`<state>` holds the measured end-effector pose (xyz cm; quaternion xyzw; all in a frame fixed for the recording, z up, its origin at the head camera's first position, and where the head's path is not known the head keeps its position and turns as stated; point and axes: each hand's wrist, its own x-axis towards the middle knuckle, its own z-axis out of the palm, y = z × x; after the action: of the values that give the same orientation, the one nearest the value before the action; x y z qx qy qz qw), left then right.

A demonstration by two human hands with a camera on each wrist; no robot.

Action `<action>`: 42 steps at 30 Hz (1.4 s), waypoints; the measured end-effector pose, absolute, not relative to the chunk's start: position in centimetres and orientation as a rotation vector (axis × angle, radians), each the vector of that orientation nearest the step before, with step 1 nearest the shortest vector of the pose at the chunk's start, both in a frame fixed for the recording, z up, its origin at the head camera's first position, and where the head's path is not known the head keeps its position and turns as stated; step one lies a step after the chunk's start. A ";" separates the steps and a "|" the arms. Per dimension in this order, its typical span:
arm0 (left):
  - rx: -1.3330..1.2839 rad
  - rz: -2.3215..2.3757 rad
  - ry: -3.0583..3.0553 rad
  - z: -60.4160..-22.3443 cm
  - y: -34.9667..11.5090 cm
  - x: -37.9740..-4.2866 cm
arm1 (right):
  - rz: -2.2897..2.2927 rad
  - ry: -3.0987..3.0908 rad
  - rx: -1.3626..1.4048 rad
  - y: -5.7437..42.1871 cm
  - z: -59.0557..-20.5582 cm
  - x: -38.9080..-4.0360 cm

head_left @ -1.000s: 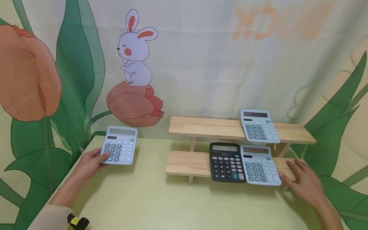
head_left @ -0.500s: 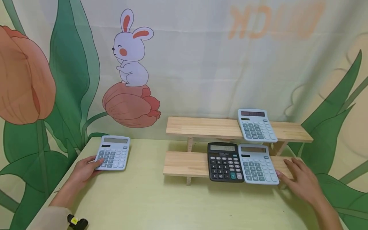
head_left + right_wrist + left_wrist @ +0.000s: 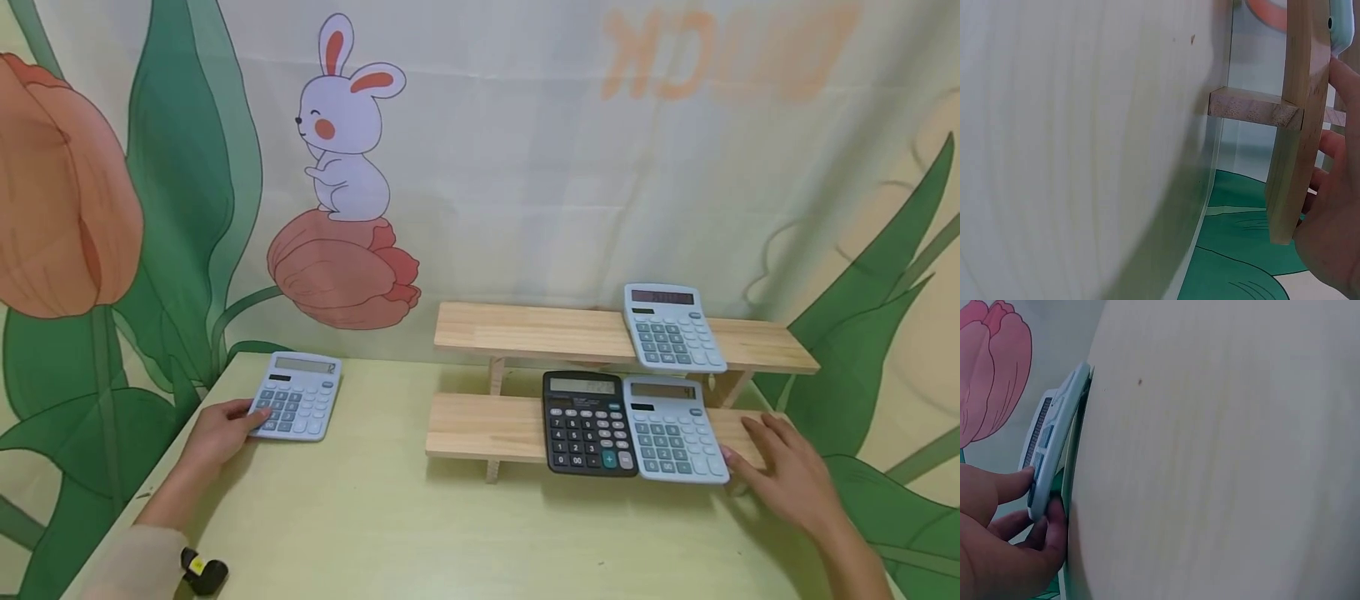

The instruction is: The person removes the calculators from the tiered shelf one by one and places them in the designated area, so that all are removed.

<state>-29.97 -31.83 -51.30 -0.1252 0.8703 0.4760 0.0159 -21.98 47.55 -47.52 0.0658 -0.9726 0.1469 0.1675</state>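
My left hand grips a light-blue calculator by its lower left corner at the table's left. In the left wrist view the thumb lies on the key side and the other fingers are underneath. Small digits show on its display. On the right, my right hand rests on the end of the lower shelf, its thumb at the edge of another light-blue calculator. A black calculator lies against that one's left side. The right wrist view shows fingers along the shelf board.
On the upper shelf lies a third light-blue calculator, toward the right. Both wooden shelves stand at the back of the pale table. Behind them hangs a printed cloth with a rabbit and tulips.
The left hand has come down and slightly left with its calculator, closer to the table. Digits now show on that calculator's display, which looked blank before. The right hand stays on the shelf.
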 end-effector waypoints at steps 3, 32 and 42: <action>-0.370 1.441 2.747 -50.8 -31.7 -29.8 | 0.418 -2.762 0.189 47.4 -47.5 -22.0; 0.459 1.549 3.048 -38.4 -15.3 -24.9 | 0.405 -2.788 0.173 47.7 -47.6 -22.4; 0.812 1.845 2.796 -34.3 -3.0 -24.5 | 0.385 -2.784 0.166 47.6 -47.5 -22.3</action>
<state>-24.52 -2.97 -34.35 0.2329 0.8018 0.5290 -0.1519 -22.32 47.59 -47.50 0.0580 -0.9758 0.1350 0.1621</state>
